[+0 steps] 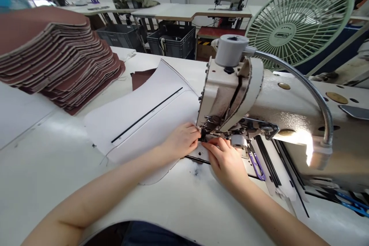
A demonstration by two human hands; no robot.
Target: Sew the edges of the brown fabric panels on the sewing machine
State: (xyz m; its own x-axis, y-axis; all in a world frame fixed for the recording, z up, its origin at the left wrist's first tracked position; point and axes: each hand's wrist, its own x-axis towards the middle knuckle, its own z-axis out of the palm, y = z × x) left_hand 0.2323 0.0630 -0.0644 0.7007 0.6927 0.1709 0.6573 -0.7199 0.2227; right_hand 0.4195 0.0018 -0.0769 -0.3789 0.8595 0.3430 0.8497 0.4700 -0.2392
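Note:
A white panel [147,119] with a black strip [147,114] along it lies on the table, its right end at the sewing machine [221,92]. My left hand [184,139] rests at the panel's right edge, left of the needle area, fingers curled together; what they pinch, if anything, is hidden. Just right of the needle, my right hand [225,157] has its fingers drawn together, fingertips on the machine bed [201,154]; anything between them is too small to make out.
Brown panels [63,61] are stacked at the left. Right of my right hand lie purple snips [257,164], black strips [268,159] and blue-handled scissors [351,203]. A lit lamp [320,153] hangs above these. A green fan [288,32] stands behind the machine.

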